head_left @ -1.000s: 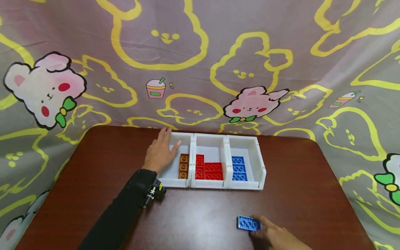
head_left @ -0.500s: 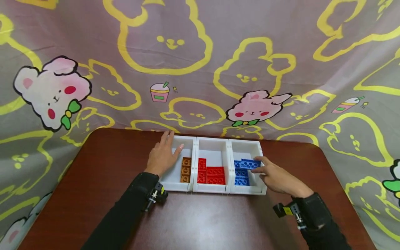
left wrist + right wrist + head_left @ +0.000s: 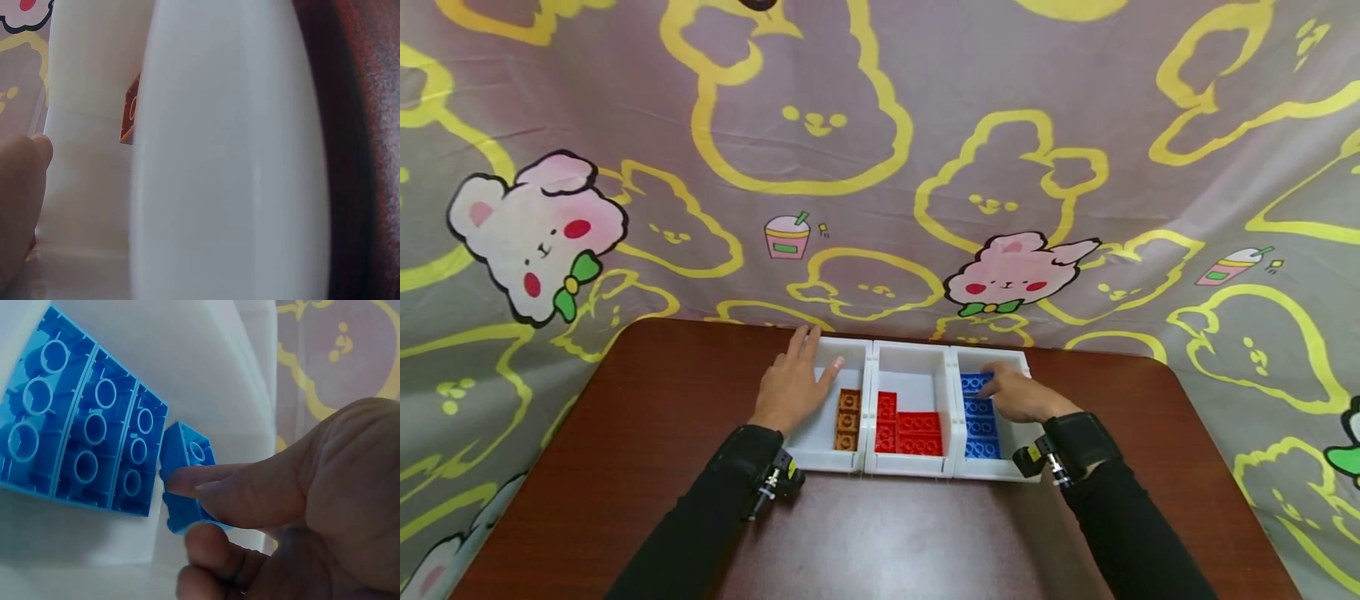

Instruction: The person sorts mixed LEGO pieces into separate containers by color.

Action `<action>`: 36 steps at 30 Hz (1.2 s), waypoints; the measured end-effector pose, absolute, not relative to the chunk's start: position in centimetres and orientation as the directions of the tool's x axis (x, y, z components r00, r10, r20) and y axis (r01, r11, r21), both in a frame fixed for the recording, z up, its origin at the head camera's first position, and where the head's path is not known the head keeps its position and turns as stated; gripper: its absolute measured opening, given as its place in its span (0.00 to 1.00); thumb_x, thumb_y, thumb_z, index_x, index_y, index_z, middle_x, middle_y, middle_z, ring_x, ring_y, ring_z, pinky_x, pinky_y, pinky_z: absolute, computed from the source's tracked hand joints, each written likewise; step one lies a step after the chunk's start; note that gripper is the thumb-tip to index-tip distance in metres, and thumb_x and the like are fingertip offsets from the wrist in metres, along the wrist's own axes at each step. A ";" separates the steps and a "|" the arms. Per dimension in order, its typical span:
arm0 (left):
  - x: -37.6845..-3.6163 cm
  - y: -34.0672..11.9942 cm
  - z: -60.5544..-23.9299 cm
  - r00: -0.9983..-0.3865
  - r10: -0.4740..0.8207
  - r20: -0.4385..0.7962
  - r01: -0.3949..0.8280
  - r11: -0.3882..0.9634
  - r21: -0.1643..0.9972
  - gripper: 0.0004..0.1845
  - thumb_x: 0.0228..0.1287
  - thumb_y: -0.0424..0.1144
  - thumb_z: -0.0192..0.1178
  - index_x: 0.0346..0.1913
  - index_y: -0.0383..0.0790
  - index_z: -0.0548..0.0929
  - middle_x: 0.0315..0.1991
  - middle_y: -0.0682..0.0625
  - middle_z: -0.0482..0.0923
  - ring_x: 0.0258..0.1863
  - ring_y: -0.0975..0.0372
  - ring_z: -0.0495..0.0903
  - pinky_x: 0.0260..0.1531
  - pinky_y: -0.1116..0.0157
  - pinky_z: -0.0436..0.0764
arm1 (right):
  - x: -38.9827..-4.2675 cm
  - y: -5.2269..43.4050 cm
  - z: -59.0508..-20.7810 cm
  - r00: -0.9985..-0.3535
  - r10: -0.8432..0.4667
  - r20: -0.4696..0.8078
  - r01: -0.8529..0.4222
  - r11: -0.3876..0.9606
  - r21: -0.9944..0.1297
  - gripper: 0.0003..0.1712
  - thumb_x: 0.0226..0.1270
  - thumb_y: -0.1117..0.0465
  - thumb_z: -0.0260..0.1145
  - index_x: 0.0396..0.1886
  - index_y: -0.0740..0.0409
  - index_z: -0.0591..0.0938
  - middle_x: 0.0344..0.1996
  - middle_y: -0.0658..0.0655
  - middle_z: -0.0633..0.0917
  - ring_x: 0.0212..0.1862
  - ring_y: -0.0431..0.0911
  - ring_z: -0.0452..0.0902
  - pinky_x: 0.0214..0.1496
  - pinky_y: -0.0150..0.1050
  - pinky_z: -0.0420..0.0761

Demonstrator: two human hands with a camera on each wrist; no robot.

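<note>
My right hand (image 3: 1021, 395) reaches into the right white bin (image 3: 1026, 454), thumb and forefinger pinching a blue toy brick (image 3: 181, 453) that lies hollow side up. In the right wrist view, this brick is beside a row of several matching blue bricks (image 3: 94, 428), slightly angled to them. My left hand (image 3: 792, 390) lies over the outer side of the left white bin (image 3: 820, 460), fingers extended toward its back corner and thumb over the inside. Orange-brown bricks (image 3: 847, 421) line that bin's right wall, partly visible in the left wrist view.
A middle white bin (image 3: 917, 468), joined between the other two, holds several red bricks (image 3: 917, 433). All three stand near the back of a dark brown table (image 3: 880, 533). A patterned curtain (image 3: 865, 192) hangs behind the table.
My right hand has carried the blue brick from the front of the table into the right bin, then lowered it at the back of the blue row. My left hand stays at the left bin.
</note>
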State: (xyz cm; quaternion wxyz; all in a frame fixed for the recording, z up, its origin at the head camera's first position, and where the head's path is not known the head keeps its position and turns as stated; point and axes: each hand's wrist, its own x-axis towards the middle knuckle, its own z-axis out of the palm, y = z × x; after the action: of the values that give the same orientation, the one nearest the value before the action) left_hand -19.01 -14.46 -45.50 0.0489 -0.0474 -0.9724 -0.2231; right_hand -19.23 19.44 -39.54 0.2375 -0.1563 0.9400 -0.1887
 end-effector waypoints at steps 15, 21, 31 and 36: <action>-18.7 -14.3 -45.6 -0.991 0.070 0.114 0.113 0.895 0.432 0.41 0.72 0.59 0.50 0.77 0.39 0.52 0.75 0.40 0.49 0.55 0.38 0.72 0.51 0.41 0.72 | -20.6 19.8 -40.9 -0.852 -0.376 -0.364 -0.149 0.841 -0.521 0.24 0.57 0.78 0.47 0.46 0.68 0.84 0.58 0.69 0.74 0.53 0.61 0.70 0.54 0.54 0.74; -18.7 -14.4 -45.6 -0.988 0.070 0.135 0.121 0.897 0.426 0.41 0.71 0.58 0.51 0.77 0.38 0.53 0.75 0.39 0.50 0.54 0.37 0.73 0.50 0.41 0.72 | -19.8 19.2 -41.0 -0.877 -0.263 -0.402 -0.011 0.847 -0.531 0.30 0.63 0.75 0.48 0.67 0.69 0.70 0.49 0.67 0.73 0.27 0.50 0.72 0.28 0.39 0.71; -18.9 -14.5 -45.7 -0.987 0.078 0.141 0.131 0.897 0.423 0.41 0.72 0.59 0.50 0.77 0.39 0.53 0.75 0.40 0.50 0.54 0.37 0.73 0.50 0.41 0.73 | -20.2 18.5 -42.0 -0.867 -0.263 -0.424 -0.063 0.900 -0.431 0.35 0.59 0.77 0.49 0.70 0.71 0.64 0.53 0.68 0.74 0.49 0.59 0.69 0.50 0.52 0.71; -19.0 -14.6 -45.7 -0.987 0.071 0.144 0.126 0.898 0.422 0.40 0.72 0.59 0.50 0.77 0.39 0.53 0.75 0.40 0.51 0.54 0.37 0.73 0.50 0.41 0.73 | -19.7 18.4 -41.7 -0.903 -0.265 -0.337 -0.108 0.902 -0.419 0.32 0.61 0.75 0.50 0.68 0.72 0.67 0.58 0.72 0.73 0.48 0.59 0.70 0.59 0.59 0.69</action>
State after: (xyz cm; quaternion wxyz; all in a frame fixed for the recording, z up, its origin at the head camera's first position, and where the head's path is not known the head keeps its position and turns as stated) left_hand -19.01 -14.59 -45.67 0.0627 -0.0505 -0.9721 -0.2204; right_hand -19.69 18.41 -41.65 0.1971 -0.0978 0.9550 -0.1991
